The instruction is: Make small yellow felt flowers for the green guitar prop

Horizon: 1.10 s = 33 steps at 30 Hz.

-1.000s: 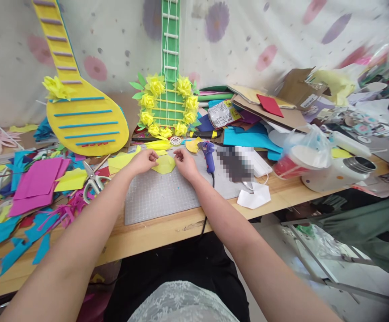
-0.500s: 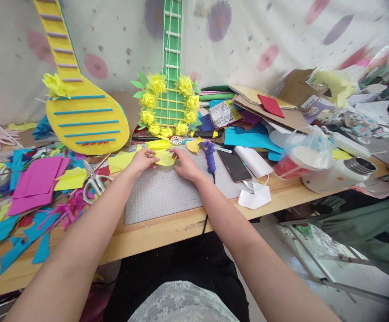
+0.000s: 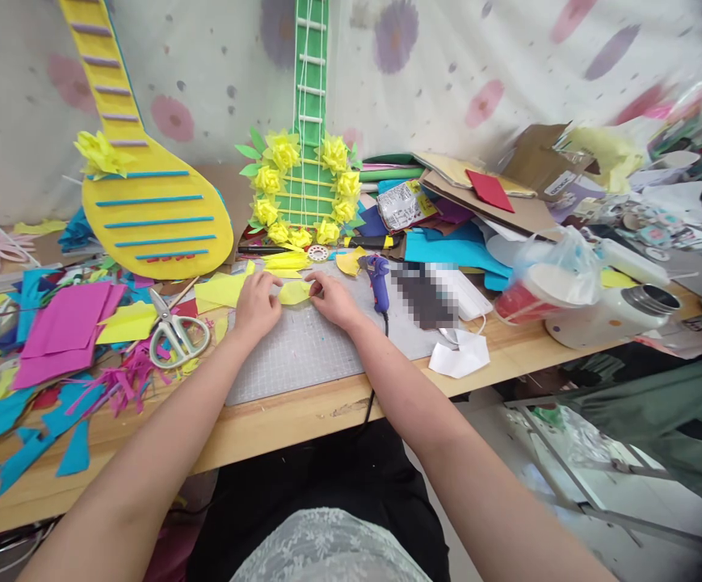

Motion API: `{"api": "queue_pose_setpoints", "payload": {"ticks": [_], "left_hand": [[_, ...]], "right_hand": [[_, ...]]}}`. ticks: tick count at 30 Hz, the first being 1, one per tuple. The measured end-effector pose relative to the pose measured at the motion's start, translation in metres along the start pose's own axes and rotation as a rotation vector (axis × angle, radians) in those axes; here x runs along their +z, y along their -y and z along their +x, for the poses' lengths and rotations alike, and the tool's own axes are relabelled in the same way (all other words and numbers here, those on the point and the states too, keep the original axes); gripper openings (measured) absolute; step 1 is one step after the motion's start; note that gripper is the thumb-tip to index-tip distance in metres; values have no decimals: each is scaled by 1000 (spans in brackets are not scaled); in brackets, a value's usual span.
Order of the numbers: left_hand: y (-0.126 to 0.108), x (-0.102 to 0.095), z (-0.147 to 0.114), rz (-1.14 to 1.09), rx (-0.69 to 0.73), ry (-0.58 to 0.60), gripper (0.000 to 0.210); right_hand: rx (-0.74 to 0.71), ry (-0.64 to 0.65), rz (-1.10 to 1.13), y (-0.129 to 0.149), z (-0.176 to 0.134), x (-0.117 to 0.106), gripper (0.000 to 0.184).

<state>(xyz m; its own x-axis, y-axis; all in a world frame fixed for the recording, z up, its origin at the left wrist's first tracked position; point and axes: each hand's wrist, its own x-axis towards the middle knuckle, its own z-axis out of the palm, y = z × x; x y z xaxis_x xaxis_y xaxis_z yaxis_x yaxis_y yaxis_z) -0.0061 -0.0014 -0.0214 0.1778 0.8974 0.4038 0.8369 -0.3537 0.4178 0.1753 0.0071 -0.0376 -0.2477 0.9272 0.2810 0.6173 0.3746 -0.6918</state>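
Between my two hands is a small piece of yellow crepe paper, held just above the grey cutting mat. My left hand is closed at the paper's left end, its fingertips partly turned away from view. At the right end my right hand pinches the paper between thumb and fingers. More yellow paper strips lie behind my hands, and a yellow sheet lies left of them. A purple glue gun rests to the right of my right hand. Scissors lie left of my left hand.
A green paper instrument with yellow flowers and a yellow one lean at the back. Coloured paper scraps cover the left. A blurred-out phone, a cup and a white bottle are on the right.
My left hand has shifted slightly right and nearer to me, with its fingers curled down more. The yellow paper between my hands now looks narrower. My right hand has barely moved.
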Motion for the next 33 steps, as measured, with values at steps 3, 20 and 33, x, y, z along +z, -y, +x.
{"api": "queue_pose_setpoints", "payload": {"ticks": [3,20,33], "left_hand": [[-1,4,-14,22,99,106,30],[6,5,-19,2,26,-1,14],[3,11,-13,-26,-173,2,17]], "right_hand": [[13,16,-12,4,-1,-2,43],[24,100,81,7,-3,0,46],[184,-33,21,13,-1,13,54]]}}
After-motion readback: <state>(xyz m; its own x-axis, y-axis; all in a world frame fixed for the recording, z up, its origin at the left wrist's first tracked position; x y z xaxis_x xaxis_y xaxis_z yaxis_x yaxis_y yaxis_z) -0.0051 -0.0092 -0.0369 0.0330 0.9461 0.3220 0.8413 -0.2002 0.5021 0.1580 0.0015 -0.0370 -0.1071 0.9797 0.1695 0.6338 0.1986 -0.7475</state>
